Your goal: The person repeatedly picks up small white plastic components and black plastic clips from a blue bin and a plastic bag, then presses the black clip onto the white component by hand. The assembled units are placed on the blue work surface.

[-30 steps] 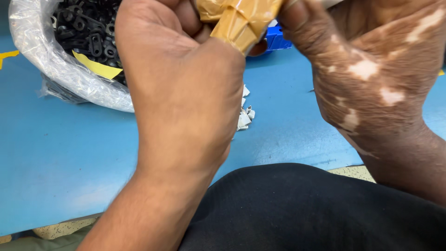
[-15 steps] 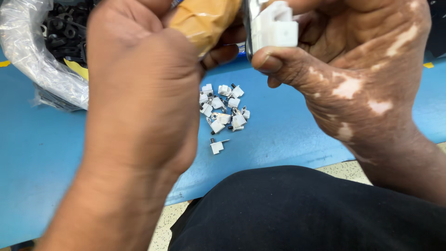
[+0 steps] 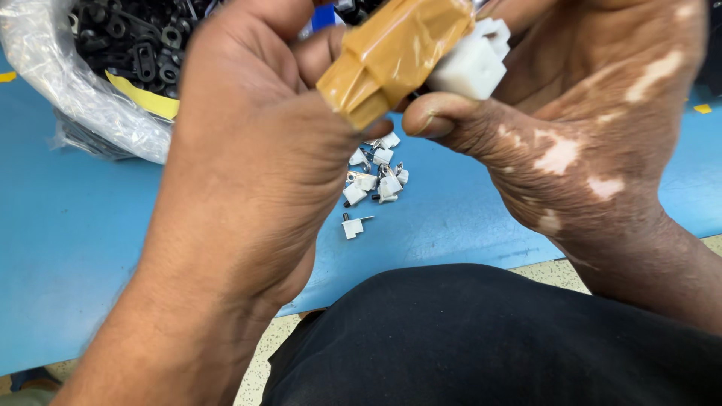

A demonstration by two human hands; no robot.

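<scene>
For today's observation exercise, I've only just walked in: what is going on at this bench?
A person seated at a blue table holds a tool wrapped in tan tape in the left hand, pressed against a white plastic block gripped in the right hand. Below the hands, a small pile of white clips with metal pins lies on the table. A clear bag of black plastic parts sits at the far left.

Both forearms are bare, with no sleeves, gloves, rings or watch showing on the left hand (image 3: 248, 150) or the right hand (image 3: 571, 128). At the lower middle of the frame, plain black cloth (image 3: 489, 338) covers the lap.
</scene>
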